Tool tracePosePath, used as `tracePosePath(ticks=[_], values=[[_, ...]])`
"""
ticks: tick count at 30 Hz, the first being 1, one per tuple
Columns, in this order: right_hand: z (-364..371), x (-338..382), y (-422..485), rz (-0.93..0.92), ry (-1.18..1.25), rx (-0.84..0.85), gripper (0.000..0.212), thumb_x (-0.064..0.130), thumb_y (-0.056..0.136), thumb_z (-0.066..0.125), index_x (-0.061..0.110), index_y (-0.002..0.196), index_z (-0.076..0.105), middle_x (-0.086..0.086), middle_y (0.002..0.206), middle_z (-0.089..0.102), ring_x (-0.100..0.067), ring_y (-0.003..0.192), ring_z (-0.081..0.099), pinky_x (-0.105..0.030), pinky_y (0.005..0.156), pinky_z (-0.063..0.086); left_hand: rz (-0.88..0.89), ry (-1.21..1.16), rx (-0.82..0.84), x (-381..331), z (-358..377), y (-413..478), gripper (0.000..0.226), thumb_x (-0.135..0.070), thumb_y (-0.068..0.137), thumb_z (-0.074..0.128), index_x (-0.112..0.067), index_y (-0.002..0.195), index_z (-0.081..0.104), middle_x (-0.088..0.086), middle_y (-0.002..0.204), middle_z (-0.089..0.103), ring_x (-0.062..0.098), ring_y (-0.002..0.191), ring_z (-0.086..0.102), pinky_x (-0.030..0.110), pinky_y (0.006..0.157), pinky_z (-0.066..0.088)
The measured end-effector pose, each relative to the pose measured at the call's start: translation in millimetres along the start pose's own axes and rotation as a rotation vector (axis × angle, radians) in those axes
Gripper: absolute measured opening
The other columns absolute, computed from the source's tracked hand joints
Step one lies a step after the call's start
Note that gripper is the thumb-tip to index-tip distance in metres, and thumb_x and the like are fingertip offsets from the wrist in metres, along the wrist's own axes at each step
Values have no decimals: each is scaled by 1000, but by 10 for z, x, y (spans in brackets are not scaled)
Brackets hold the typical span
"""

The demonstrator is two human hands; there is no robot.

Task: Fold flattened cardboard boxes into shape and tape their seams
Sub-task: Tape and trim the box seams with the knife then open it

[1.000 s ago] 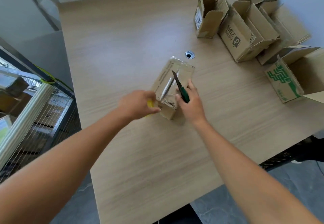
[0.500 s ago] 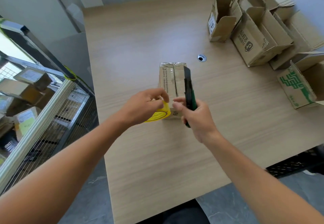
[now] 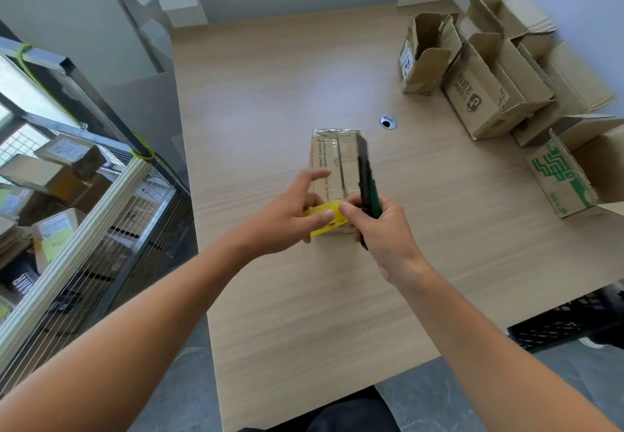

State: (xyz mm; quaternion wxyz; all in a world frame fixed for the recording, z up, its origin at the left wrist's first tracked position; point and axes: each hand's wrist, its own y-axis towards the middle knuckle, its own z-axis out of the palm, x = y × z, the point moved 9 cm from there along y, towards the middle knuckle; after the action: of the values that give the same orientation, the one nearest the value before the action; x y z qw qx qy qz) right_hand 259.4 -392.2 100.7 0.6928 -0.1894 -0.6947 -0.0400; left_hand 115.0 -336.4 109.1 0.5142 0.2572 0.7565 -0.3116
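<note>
A small folded cardboard box (image 3: 332, 158) lies in the middle of the wooden table (image 3: 270, 94), its top seam covered with clear tape. My left hand (image 3: 287, 219) grips a yellow tape roll (image 3: 324, 217) against the box's near end, index finger stretched onto the box top. My right hand (image 3: 381, 229) holds a green-and-black utility knife (image 3: 366, 178) that points away along the box's right edge. The thumb of that hand touches the tape roll.
Several open cardboard boxes (image 3: 486, 94) stand at the table's far right, one with a green pattern (image 3: 560, 178). A round cable hole (image 3: 387, 122) lies just beyond the box. A wire-mesh cart (image 3: 84, 212) with parcels stands to the left.
The box turned from tilted to straight on the table. The yellow tape roll came into view in my left hand. The knife swung from over the seam to the box's right edge.
</note>
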Motion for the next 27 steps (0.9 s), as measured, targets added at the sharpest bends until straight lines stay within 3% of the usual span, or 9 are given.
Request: tracePosePath(ticks=[3,5,7,10,13,16,18,25,27], values=[[-87,-56,-9,93,170,-22,12,7,92,70,15,85,66,-4,74,58,-15,58,50,-28,49,40,29,-199,95,37,-4,-19,43,-45,94,63,-25,129,49,10,81,73,24,74,67,36,69,51],[-125,-47,-10,109,224,-13,11,6,92,69,14,86,66,-6,82,62,-14,64,56,-28,50,43,75,-170,79,63,14,34,40,-51,93,62,-29,125,51,8,69,69,22,60,64,32,58,51],[-252,-88,9,90,183,-80,13,5,91,71,14,83,66,-3,77,65,-12,66,60,-26,50,45,6,128,37,223,-41,137,44,-58,92,61,-34,126,48,2,61,65,16,48,59,29,50,50],[-561,-281,0,90,116,-258,13,12,91,74,18,81,67,1,69,67,-9,62,61,-22,48,44,-208,614,31,560,-320,169,49,-74,85,52,-41,122,52,-11,55,65,-1,58,62,28,64,46],[-665,-533,29,99,21,-275,19,16,91,74,25,75,70,6,75,67,-10,65,60,-23,52,49,-199,670,15,612,-431,247,57,-87,76,44,-49,118,47,-26,56,63,-2,55,63,24,58,41],[-740,-735,184,139,2,-334,20,15,91,73,25,75,70,14,87,73,-11,79,65,-25,60,55,-240,771,-40,630,-381,388,70,-86,77,49,-49,135,35,-11,56,62,4,55,66,26,57,45],[-809,-841,330,161,-30,-380,11,18,91,73,19,81,69,6,93,73,-11,77,69,-29,62,58,-271,810,-54,677,-346,500,74,-82,80,51,-46,142,34,-16,60,57,7,56,64,30,65,49],[-881,-1226,576,202,-54,-361,11,33,87,72,24,84,67,8,80,72,-14,57,69,-19,49,47,-285,785,-126,996,-294,722,84,-81,81,53,-47,153,26,-9,93,73,1,47,44,38,72,59],[-877,-1300,593,187,-9,-342,10,32,89,72,24,85,67,13,75,72,-16,61,71,-20,51,48,-288,711,-129,1056,-269,726,84,-82,78,55,-52,151,25,-12,77,72,7,39,55,31,61,57]])
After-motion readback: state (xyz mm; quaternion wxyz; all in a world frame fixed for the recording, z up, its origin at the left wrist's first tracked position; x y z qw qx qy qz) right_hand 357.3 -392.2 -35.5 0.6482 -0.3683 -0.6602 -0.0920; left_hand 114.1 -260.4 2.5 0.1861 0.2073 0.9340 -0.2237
